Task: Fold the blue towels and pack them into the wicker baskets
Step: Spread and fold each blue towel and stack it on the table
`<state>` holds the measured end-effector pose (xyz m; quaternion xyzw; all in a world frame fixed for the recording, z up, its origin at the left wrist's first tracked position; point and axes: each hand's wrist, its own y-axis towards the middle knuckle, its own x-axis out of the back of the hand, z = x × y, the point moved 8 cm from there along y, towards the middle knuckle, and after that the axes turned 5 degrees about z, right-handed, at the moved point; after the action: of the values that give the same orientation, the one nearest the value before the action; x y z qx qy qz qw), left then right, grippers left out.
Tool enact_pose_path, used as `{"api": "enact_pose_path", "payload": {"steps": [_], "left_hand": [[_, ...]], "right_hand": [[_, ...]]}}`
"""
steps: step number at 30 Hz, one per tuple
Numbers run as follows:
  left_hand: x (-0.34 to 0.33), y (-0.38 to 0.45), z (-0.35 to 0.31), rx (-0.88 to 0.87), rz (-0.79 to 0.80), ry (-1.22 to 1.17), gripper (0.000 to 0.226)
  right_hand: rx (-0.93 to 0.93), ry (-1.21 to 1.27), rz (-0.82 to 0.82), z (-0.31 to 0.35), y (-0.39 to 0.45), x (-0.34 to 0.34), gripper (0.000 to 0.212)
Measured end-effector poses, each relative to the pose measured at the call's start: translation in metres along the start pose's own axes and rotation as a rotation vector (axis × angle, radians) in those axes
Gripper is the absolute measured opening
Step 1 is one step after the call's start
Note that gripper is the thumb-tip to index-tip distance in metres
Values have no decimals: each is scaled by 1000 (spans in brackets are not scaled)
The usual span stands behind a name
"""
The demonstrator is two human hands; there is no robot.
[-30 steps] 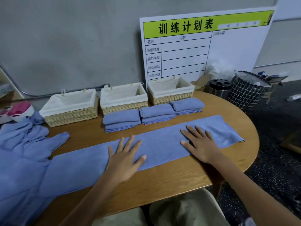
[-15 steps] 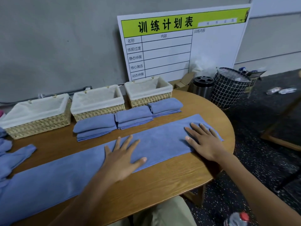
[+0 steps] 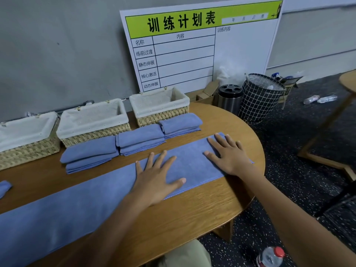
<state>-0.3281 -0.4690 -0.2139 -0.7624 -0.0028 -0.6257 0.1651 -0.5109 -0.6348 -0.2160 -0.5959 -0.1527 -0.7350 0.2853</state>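
My right hand is sliding nearer the long towel end; my left hand is staying. Fingers are spreading flat. It is lying on the wooden table, baskets behind.

A round wooden table fills the near part of the view. Behind it a big white board leans on the grey wall. The board has a green strip on top with black writing (the boxes under it have no writing in them). On the dark speckled floor beside the board stand a shiny metal can with a black lid and a black bin with white squares. A brown cardboard box sits just behind the can. Two clear bottles lie on the floor farther back. Another bottle with a red cap is near the bottom edge. Part of a second wooden table shows at the right.
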Motion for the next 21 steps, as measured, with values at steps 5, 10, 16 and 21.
{"api": "enact_pose_path", "payload": {"steps": [5,10,16,21], "left_hand": [[35,29,-30,-88,-190,85,62],[52,113,-80,-264,-288,-38,29],[55,184,-127,-319,-147,-418,9],[61,197,-138,-439,-20,-615,16]], "right_hand": [[26,89,-87,-5,3,9,62],[-55,132,-269,-37,-6,27,50],[-60,151,-297,-41,-6,25,62],[-92,81,-296,-45,3,33,64]]}}
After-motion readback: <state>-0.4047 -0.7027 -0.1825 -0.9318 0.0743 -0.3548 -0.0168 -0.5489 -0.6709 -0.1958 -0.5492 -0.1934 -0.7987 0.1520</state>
